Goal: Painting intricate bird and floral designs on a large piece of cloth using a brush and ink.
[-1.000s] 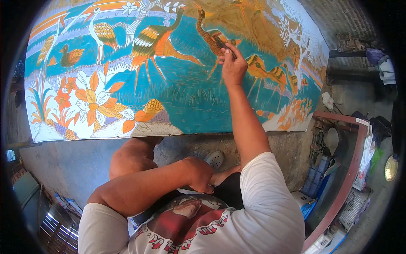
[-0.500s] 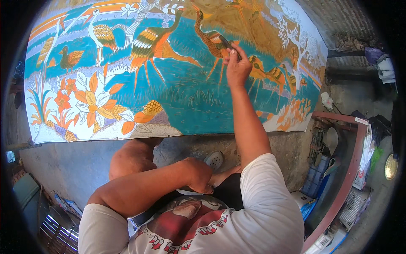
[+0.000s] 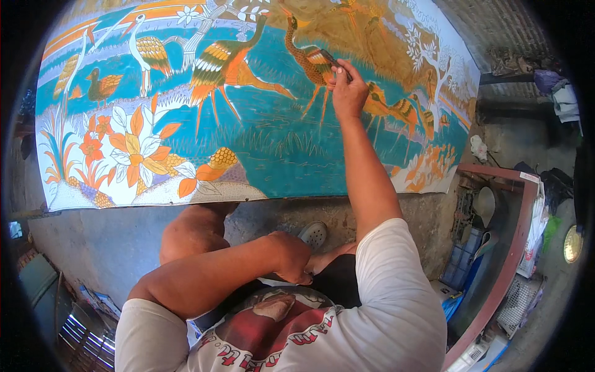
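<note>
A large painted cloth (image 3: 297, 177) is spread in front of me, with cranes, ducks, flowers and trees in orange, brown and white on teal. My right hand (image 3: 349, 90) pinches a slim dark brush-like tool (image 3: 328, 57); its exact kind is hard to make out. The tip is at the wing of the dark-necked crane (image 3: 316, 68) in the upper middle. Low over my lap, my left hand (image 3: 291, 257) is curled with its knuckles up. Its fingers are mostly turned under, so anything inside them is hidden.
To the right stands a reddish-brown frame (image 3: 527, 198), with a blue crate (image 3: 462, 257) and clutter around it. A round metal lid (image 3: 572, 243) lies at the far right. Below the cloth, a grey clog (image 3: 314, 234) shows on the concrete floor (image 3: 93, 248).
My right hand has shifted slightly down and left, and the dark tool's tip has moved a little over the crane's wing. My left hand has stayed in place.
</note>
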`<state>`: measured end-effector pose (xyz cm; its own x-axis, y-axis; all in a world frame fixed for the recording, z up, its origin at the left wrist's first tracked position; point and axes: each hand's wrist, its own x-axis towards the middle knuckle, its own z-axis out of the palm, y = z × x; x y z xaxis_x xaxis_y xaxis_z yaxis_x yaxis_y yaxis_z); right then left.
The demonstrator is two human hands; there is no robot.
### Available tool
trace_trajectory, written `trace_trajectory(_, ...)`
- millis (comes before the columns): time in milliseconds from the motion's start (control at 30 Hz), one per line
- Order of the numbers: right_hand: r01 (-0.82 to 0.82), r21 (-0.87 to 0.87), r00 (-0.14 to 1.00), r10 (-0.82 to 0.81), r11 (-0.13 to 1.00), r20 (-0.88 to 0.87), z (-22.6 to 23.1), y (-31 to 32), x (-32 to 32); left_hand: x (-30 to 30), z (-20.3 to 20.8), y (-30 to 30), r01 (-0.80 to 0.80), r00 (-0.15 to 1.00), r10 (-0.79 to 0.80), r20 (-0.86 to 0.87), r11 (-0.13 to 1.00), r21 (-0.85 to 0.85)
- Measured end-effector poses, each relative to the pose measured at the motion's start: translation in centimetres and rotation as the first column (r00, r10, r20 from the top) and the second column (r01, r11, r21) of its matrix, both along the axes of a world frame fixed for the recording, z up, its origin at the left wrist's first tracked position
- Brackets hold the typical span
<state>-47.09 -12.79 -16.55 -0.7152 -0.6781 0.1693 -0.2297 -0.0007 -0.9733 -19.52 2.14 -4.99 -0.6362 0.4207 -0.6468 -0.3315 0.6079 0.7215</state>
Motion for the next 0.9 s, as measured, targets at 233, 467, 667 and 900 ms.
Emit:
trace_trajectory(233,0.007,-0.026,1.000,-0.007,1.000,0.001,0.7,0.5,0.1,0.1,0.6,-0.4,-0.009,1.000,0.009,-0.009,1.000,-0.010)
trace_trajectory(467,0.019,-0.102,0.958,0.011,0.995,0.285,2.1,3.2,1.7,-0.3,-0.9,-0.6,0.021,0.999,-0.021,0.026,0.999,0.026)
trace_trajectory(667,0.108,-0.192,0.738,0.050,0.975,0.673,4.5,14.6,2.3,0.2,-4.2,-0.2,-0.027,0.997,0.029,-0.073,0.999,0.021)
trace_trajectory(900,0.360,-0.089,0.701,-0.206,0.929,0.683,5.6,39.1,-4.4,-1.1,-6.9,-0.5,-0.005,0.986,0.005,0.164,1.000,-0.002)
